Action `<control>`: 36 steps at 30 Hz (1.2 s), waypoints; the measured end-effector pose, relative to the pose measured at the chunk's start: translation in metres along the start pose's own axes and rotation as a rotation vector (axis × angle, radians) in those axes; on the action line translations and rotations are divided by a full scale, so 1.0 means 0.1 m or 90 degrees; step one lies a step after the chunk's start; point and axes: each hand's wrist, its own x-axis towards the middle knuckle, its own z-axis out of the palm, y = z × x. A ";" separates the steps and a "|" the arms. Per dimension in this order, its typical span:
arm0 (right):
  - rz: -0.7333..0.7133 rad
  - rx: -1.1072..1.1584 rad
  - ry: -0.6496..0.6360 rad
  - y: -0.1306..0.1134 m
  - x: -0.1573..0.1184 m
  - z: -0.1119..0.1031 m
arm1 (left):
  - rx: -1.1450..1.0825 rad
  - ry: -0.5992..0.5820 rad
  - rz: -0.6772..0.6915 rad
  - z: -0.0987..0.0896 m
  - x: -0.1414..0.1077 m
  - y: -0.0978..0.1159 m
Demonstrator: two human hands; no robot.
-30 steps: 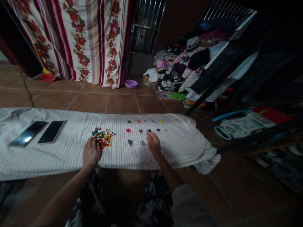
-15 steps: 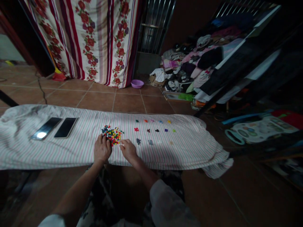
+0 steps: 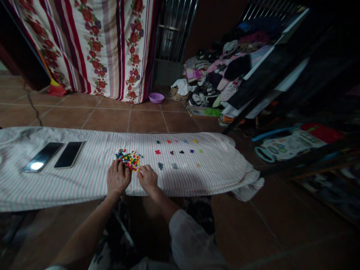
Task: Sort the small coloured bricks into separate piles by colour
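Multi-col. pile (image 3: 131, 160) sits left of the dark grey cluster (image 3: 160, 165), L hand (image 3: 118, 177) flat at its near-left edge, R hand (image 3: 148, 178) bunched near-right, can't tell if gripping; a hasty sweep could prob. mix the two.

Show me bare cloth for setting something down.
Bare striped cloth lies between the right phone and the multicoloured pile, and from the sorted clusters to the cloth's right end. Crowded: the pile, with left hand and right hand at its near edge.
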 end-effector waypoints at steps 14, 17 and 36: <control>-0.028 -0.030 0.058 0.03 -0.07 0.02 | -0.041 -0.005 0.013 0.02 -0.02 -0.05; -0.035 -0.039 0.064 0.04 -0.07 0.05 | -0.045 -0.007 0.007 0.04 -0.02 -0.07; -0.060 0.132 0.116 0.20 -0.12 0.09 | -0.062 -0.017 0.036 0.05 -0.05 -0.13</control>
